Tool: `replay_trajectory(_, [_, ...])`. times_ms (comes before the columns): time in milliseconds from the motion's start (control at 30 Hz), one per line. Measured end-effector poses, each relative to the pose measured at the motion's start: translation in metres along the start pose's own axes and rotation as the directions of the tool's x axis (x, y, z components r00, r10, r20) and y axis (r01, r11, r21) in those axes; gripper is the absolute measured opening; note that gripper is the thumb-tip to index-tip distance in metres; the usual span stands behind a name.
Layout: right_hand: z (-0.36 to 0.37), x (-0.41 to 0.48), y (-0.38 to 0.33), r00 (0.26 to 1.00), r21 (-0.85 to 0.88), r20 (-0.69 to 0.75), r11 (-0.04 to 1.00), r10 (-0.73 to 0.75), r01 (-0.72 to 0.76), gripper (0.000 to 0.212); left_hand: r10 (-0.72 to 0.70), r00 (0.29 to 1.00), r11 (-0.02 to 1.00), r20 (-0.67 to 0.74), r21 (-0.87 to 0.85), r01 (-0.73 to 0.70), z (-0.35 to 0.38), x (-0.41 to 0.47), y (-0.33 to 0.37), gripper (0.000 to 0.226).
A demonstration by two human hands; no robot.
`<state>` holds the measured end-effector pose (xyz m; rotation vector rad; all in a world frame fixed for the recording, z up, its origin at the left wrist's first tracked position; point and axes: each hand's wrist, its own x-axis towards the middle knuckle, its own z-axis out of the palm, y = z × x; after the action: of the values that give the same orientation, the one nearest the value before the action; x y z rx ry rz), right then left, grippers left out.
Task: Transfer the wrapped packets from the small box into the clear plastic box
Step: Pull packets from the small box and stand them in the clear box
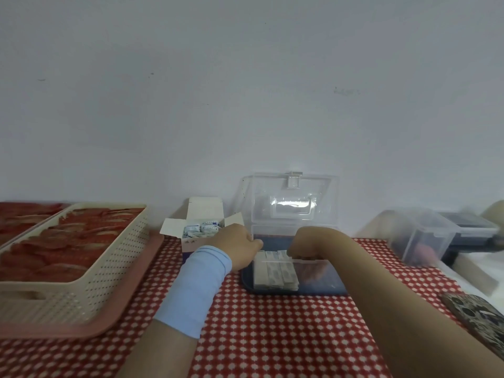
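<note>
Wrapped packets [275, 274]: a row of flat white ones stands on edge in the left half of the clear plastic box [313, 291], showing through its near wall.
Right hand [300, 244]: bent down at the wrist and reaching over the near rim into the clear plastic box. Its fingertips are at the top edges of the wrapped packets. Whether they pinch one or only touch cannot be told, as the fingers are hidden behind the knuckles.
Left hand [234, 244]: just left of the clear plastic box, back of the hand up, fingers pointing right and reaching its left wall. Whether it grips anything cannot be told.
Hands together: close to each other but not touching, one on each side of the box's left corner.
Sleeve [196, 287]: a light blue band round the left forearm.
Lid [289, 192]: swung up and standing open at the far side, near the wall [245, 91].
Small box [204, 210]: white card, flaps spread open, just beyond the left hand and left of the clear plastic box.
Blue-and-white packets [203, 230]: a jumble inside the small box.
Tablecloth [259, 336]: red with white dots, under everything.
Basket [109, 257]: cream and perforated, at the left, holding red items, standing on a pink tray [131, 301].
Clear container [420, 236]: at the far right, blurred, with a dark case [469, 225] behind it.
</note>
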<state>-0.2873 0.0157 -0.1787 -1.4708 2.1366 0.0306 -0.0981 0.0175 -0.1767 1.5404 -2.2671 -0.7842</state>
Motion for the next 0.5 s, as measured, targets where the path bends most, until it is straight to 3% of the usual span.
replay_trajectory(100, [-0.004, -0.004, 0.000, 0.999, 0.056, 0.028, 0.998, 0.040, -0.042, 0.010, -0.002, 1.000, 1.000, 0.007, -0.019, 0.002, -0.005, -0.004, 0.001, 0.030])
replay_trajectory(167, [-0.007, -0.009, -0.001, 1.000, 0.009, -0.019, 1.000, -0.017, 0.017, 0.013, -0.003, 1.000, 0.999, 0.003, -0.035, 0.003, -0.011, -0.006, 0.000, 0.037])
replay_trajectory(333, [-0.027, -0.033, -0.023, 0.974, 0.073, -0.209, 0.992, -0.083, 0.101, 0.013, 0.014, 0.995, 0.952, -0.098, -0.304, -0.044, -0.051, -0.020, -0.003, 0.021])
replay_trajectory(400, [-0.032, -0.034, -0.038, 0.926, 0.071, -0.342, 0.979, -0.157, 0.192, 0.018, 0.043, 0.972, 0.959, -0.232, -0.264, -0.105, -0.069, -0.023, -0.017, 0.019])
replay_trajectory(500, [-0.025, -0.044, -0.070, 0.793, 0.055, -0.478, 0.888, -0.379, 0.457, 0.026, 0.031, 0.927, 0.979, -0.375, -0.174, -0.103, -0.084, -0.022, -0.048, 0.012])
